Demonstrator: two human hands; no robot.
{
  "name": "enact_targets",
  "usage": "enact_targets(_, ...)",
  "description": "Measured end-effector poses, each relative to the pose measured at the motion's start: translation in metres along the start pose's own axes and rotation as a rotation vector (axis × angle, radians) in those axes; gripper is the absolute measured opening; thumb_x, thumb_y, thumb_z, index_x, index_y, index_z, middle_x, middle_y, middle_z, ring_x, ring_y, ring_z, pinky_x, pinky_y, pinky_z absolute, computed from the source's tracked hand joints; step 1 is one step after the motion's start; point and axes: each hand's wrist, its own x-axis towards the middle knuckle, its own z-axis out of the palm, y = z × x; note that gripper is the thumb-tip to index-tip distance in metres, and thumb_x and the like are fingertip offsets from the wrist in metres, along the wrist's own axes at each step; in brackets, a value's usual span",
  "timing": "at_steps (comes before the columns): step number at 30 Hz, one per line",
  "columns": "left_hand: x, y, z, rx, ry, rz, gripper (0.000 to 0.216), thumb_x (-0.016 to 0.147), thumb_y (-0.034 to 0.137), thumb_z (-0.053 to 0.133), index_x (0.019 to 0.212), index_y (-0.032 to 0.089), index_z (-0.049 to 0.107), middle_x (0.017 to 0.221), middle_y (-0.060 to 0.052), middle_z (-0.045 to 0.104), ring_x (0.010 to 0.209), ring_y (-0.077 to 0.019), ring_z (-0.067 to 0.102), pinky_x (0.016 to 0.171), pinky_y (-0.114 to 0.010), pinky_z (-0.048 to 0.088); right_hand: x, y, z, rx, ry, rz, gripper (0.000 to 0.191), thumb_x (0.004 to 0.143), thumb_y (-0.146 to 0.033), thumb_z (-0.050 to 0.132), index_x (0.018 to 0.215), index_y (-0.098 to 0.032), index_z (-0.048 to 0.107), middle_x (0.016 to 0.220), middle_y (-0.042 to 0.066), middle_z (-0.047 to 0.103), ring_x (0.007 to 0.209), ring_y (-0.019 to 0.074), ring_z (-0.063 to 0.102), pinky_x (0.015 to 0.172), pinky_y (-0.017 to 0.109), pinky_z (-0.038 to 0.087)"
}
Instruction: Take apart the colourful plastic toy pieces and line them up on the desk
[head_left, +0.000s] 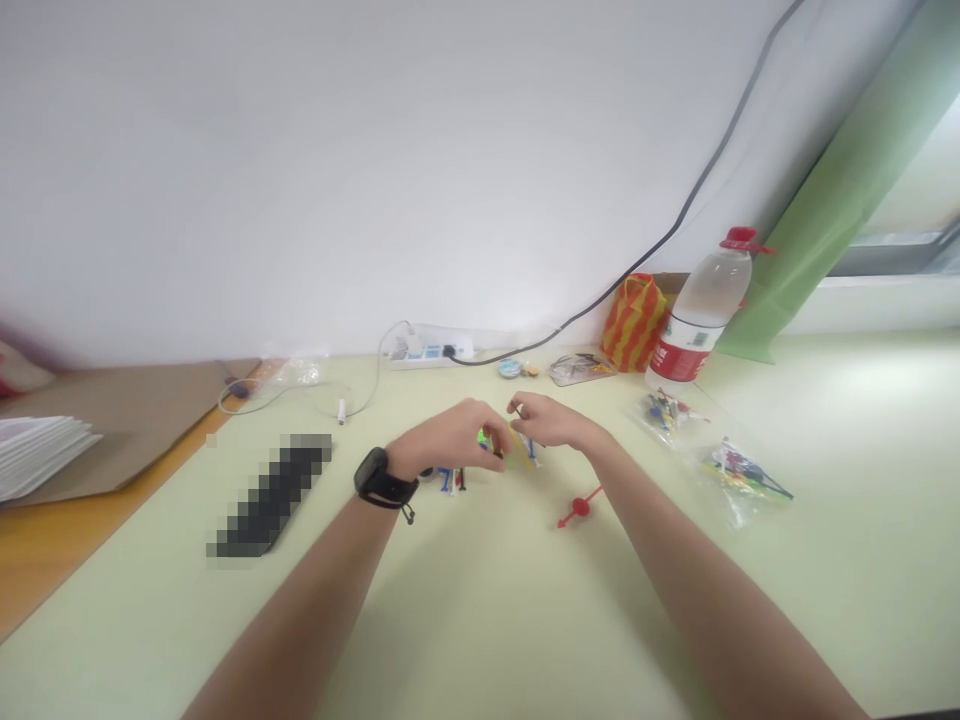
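My left hand (pixel 465 437), with a black watch (pixel 379 480) at the wrist, curls its fingers over the middle of the table. Whatever they grip is too small and covered to name. Close by, my right hand (pixel 553 420) pinches its fingertips around a small dark bit that I cannot make out. Beneath my left hand lie small plastic pieces (pixel 452 480) in blue, white, red and black. A yellow piece and a blue-and-white piece (pixel 533 453) show below my right hand. Nearer me, a red rod with a round disc (pixel 580 507) is partly covered by my right forearm.
Clear bags of coloured plastic parts (pixel 742 470) lie to the right. Behind them stand a large water bottle (pixel 694 320) and a red-and-yellow striped bag (pixel 634 322). A power strip (pixel 431 352) sits against the wall. A blurred-out dark object (pixel 274 497) and stacked paper (pixel 41 455) are left.
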Motion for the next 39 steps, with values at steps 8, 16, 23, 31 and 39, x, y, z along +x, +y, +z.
enact_targets(8,0.003,-0.01,0.01,0.086,-0.125,-0.14,0.011,0.061,0.023,0.084,0.069,0.02,0.077,0.072,0.0,0.071,0.057,-0.0125,0.058,0.052,-0.024,0.04,-0.008,0.002,-0.016,-0.176,-0.091,0.017,0.021,0.085,-0.034,0.066,0.102,-0.021,0.067,0.11,0.01,0.071,0.093,0.024,0.065,0.07,0.03,0.046)
enact_targets(16,0.0,-0.023,0.005,0.134,-0.119,-0.196,0.02,0.057,0.023,0.082,0.076,0.02,0.077,0.085,-0.003,0.069,0.06,-0.0139,0.063,0.051,-0.023,0.041,-0.029,-0.003,-0.039,-0.276,-0.678,0.146,0.043,0.05,-0.037,0.094,0.078,-0.019,0.068,0.08,0.002,0.071,0.071,0.0196,0.067,0.061,0.028,0.049)
enact_targets(23,0.0,-0.017,0.004,0.154,-0.09,-0.215,0.02,0.059,0.027,0.082,0.075,0.02,0.071,0.066,0.003,0.055,0.053,-0.0121,0.052,0.046,-0.025,0.032,-0.027,-0.019,-0.018,-0.346,-0.818,0.38,0.038,0.045,-0.02,0.092,0.066,-0.018,0.06,0.08,0.008,0.078,0.084,0.0262,0.075,0.069,0.033,0.055)
enact_targets(31,0.002,-0.012,0.01,0.168,-0.059,-0.173,0.019,0.062,0.023,0.08,0.07,0.02,0.063,0.066,0.004,0.051,0.051,-0.0101,0.044,0.046,-0.025,0.027,-0.027,-0.027,-0.01,-0.404,-0.778,0.323,0.019,0.055,-0.006,0.075,0.066,-0.015,0.062,0.073,0.008,0.076,0.084,0.0281,0.076,0.071,0.033,0.056)
enact_targets(39,0.004,-0.009,0.01,0.196,-0.007,-0.143,0.019,0.071,0.032,0.076,0.071,0.02,0.061,0.065,0.003,0.053,0.054,-0.0122,0.048,0.049,-0.026,0.03,-0.029,-0.024,-0.02,-0.259,-0.771,0.116,0.026,0.062,-0.014,0.075,0.086,-0.018,0.067,0.075,0.002,0.075,0.082,0.0249,0.077,0.07,0.028,0.055)
